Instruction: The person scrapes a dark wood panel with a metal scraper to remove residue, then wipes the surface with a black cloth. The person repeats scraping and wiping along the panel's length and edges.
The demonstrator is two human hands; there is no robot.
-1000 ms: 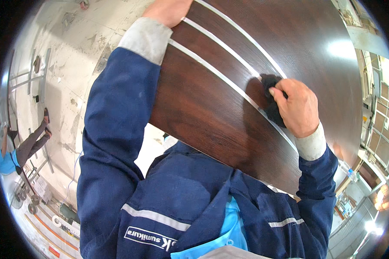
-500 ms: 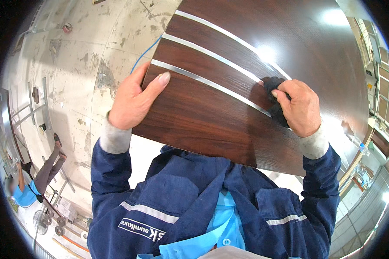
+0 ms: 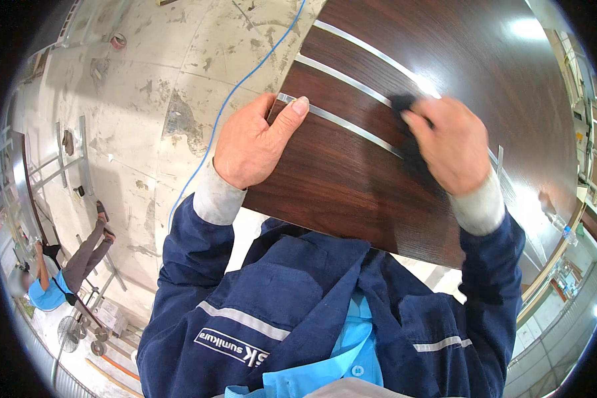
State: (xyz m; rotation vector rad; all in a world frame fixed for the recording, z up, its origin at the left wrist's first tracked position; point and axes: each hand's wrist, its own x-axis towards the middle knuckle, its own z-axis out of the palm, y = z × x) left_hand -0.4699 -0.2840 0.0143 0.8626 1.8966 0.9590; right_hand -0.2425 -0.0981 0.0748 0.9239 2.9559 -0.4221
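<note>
The left hand (image 3: 249, 142) grasps the left edge of a dark brown board (image 3: 351, 182), thumb on top, over the nearest silver strip (image 3: 353, 128). Farther right, across the strips, a black cloth (image 3: 402, 106) is bunched in the slightly blurred right hand's (image 3: 452, 142) clenched fingers.

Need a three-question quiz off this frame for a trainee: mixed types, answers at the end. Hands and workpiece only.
1. Multiple choice: what is the right hand holding?
A) a screwdriver
B) a black cloth
C) a paintbrush

2. True or false: the thumb of the left hand lies on the upper face of the brown board, near its left edge.

3. Count: how many silver strips run across the board from its left edge?

Key:
1. B, bunched up in the fingers.
2. True.
3. Three.
</note>
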